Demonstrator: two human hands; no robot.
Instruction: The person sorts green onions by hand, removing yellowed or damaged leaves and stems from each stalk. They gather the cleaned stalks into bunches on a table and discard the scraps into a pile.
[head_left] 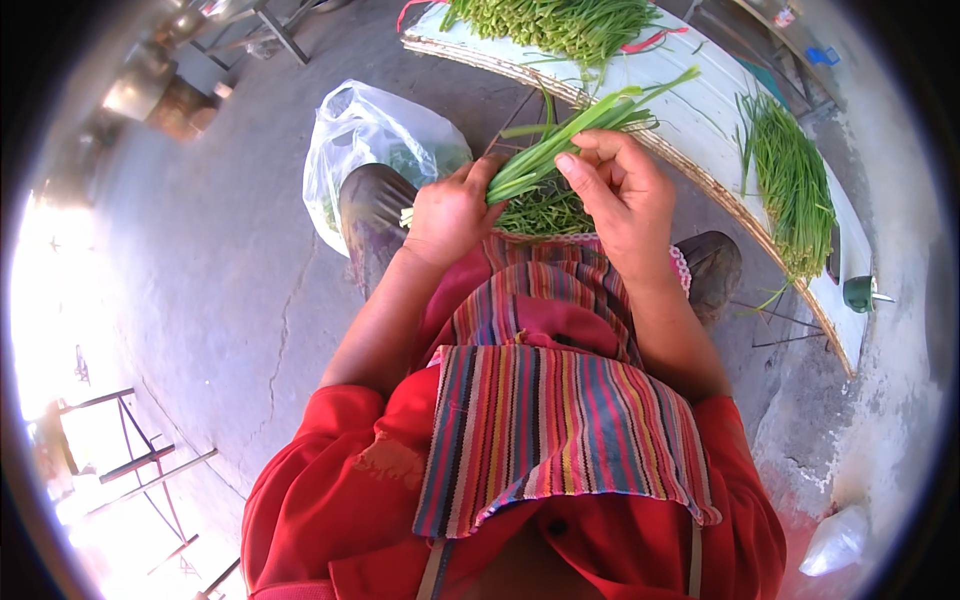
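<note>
My left hand point(450, 208) is closed round the lower part of a bunch of garlic chives point(560, 145), whose pale stem ends poke out beside the little-finger side. The green leaves slant up to the right. Against the bunch, my right hand point(625, 195) has its thumb and curled fingers brought together near the leaves; anything between the fingertips is too small to make out. Below both hands, loose green leaves point(545, 210) lie in my lap on a striped apron point(560, 420).
A translucent plastic bag point(375, 125) with greens inside stands on the floor to the left. A white board point(690, 110) carries a large chive pile point(560, 25) and a smaller chive pile point(790, 190). A green object point(858, 293) sits at its right end. Metal frames point(150, 460) stand far left.
</note>
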